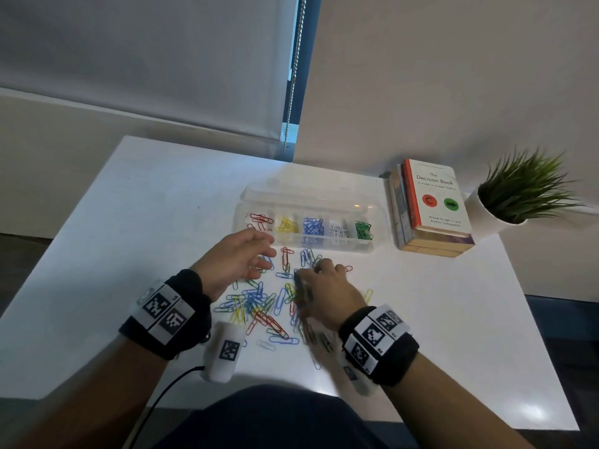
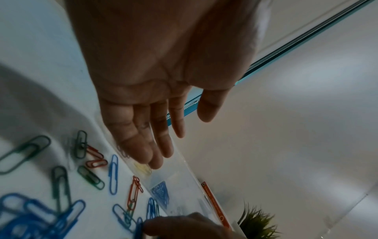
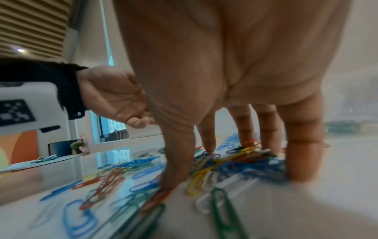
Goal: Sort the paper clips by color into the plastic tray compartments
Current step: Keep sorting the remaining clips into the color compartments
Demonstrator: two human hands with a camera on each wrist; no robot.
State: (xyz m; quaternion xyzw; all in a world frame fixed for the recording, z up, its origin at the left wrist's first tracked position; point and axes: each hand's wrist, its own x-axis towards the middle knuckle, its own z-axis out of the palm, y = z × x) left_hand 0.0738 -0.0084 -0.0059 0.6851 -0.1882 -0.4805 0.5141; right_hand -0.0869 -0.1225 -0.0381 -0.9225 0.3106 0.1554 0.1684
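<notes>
Each bare arm wears a thick black wrist band (image 1: pixel 181 306) with white tags showing black square patterns. A white camera box (image 1: pixel 223 354) with a black cable (image 1: pixel 168 393) hangs under one wrist.

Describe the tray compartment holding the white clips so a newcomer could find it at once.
Start at the stack of books by the wall; the clear plastic tray lies just left of it on the white table. The white clips' compartment is second from the book end, between the blue clips and green clips.
</notes>
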